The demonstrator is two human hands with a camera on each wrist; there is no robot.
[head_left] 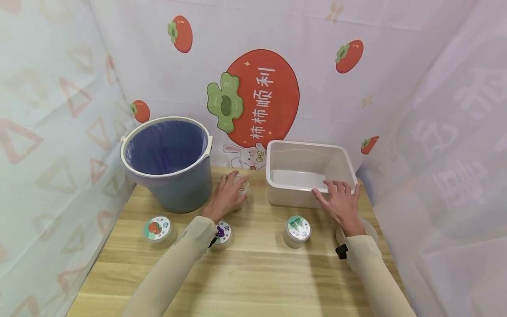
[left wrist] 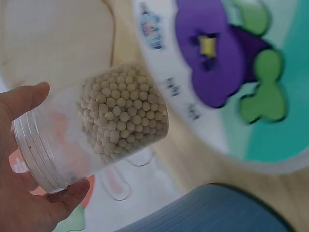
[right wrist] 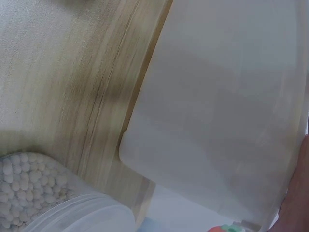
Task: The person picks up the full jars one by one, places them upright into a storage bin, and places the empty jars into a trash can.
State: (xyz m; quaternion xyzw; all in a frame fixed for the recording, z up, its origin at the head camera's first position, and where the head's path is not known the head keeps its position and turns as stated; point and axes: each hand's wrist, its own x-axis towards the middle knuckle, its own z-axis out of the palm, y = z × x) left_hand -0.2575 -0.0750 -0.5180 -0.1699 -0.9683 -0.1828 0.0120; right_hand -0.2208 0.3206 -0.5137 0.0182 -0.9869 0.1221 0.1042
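My left hand [head_left: 226, 196] grips a clear plastic jar [left wrist: 116, 118] round its lid end, thumb on one side and fingers on the other. Small round beige balls fill the bottom part of this jar. In the head view it stands between the blue bucket [head_left: 180, 189] and the white bin [head_left: 293, 198], partly covered by the hand. Fingers spread and relaxed, my right hand [head_left: 340, 202] lies over the front rim of the bin, near its right corner. Below the left wrist is a jar with a purple-flower lid [head_left: 224, 232].
A jar with a tomato lid [head_left: 157, 227] stands at the left, and one with a green-vegetable lid [head_left: 298, 229] stands before the bin. Another jar of pale balls [right wrist: 29, 188] sits under the right wrist. Printed cloth [head_left: 253, 35] hangs behind and at both sides of the wooden table [head_left: 253, 286].
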